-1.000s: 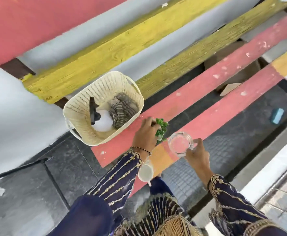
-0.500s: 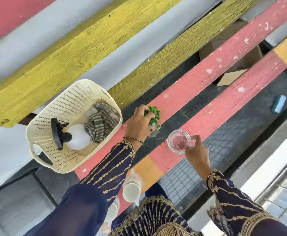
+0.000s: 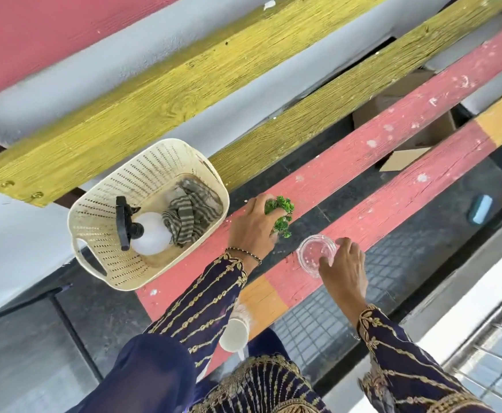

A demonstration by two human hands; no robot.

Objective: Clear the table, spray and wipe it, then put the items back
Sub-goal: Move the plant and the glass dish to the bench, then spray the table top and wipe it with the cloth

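Note:
My left hand grips a small green plant over a red plank of the slatted table. My right hand holds the rim of a clear glass bowl on the nearer red plank. A cream perforated basket stands at the left on the red plank's end. Inside it lie a white spray bottle with a black trigger and a grey striped cloth. A white cup shows under my left sleeve, on the orange part of the plank.
Yellow planks run diagonally beyond the basket. Gaps between planks show dark floor below, with a cardboard box and a blue object. A metal grille lies at the lower right.
The view has shifted, so the basket sits further left and lower. Both hands keep their grips: the left on the plant, the right on the glass bowl. Plant and bowl have moved slightly apart.

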